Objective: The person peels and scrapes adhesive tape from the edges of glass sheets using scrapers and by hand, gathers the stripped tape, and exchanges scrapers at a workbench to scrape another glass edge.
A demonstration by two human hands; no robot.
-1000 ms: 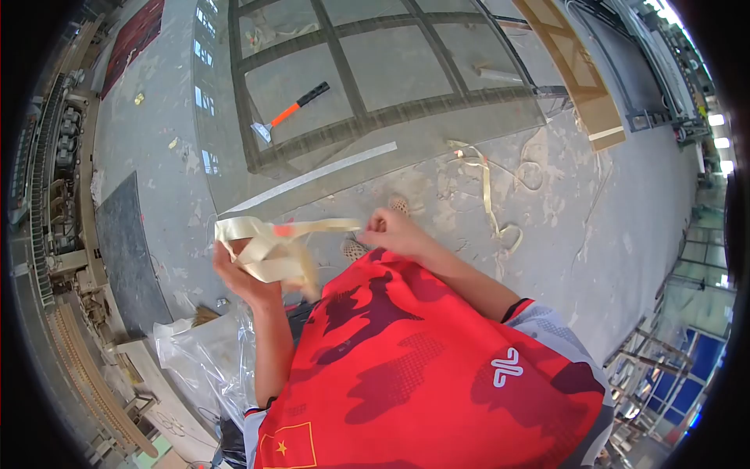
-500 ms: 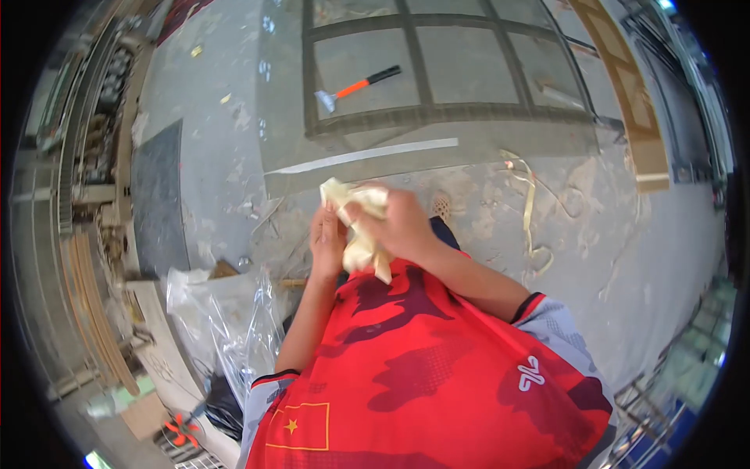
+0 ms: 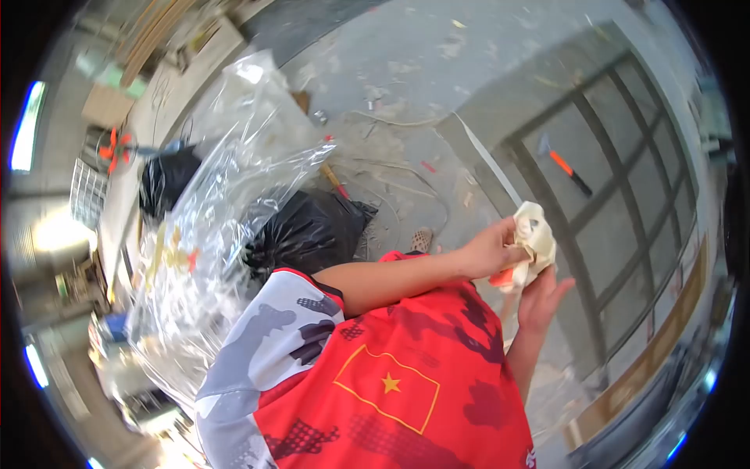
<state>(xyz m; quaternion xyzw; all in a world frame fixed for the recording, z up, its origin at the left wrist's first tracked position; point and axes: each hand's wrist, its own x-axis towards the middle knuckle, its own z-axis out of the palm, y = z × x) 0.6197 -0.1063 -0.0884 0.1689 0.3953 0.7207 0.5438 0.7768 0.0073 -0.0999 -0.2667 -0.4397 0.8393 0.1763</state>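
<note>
My left hand is closed on a crumpled wad of cream-coloured tape or film, its fingers pressed into the near side. At the lower right of that wad, my right hand holds its underside, with one digit stretched outward. A bit of orange shows beneath the wad, too small to name. Beyond the hands, a scraper-like tool with an orange and black handle lies on a large panel with a dark grid. A pale strip runs along the panel's near edge.
Left of my arm sit a clear plastic bag, a black plastic bag and another black bag. An orange-bladed thing stands farther left. Thin loose strips and scraps litter the floor. A brown frame borders the right side.
The view has swung left, bringing the plastic bags closer and shifting the panel rightward. Both hands have moved out to the right with the wad, which looks more bunched.
</note>
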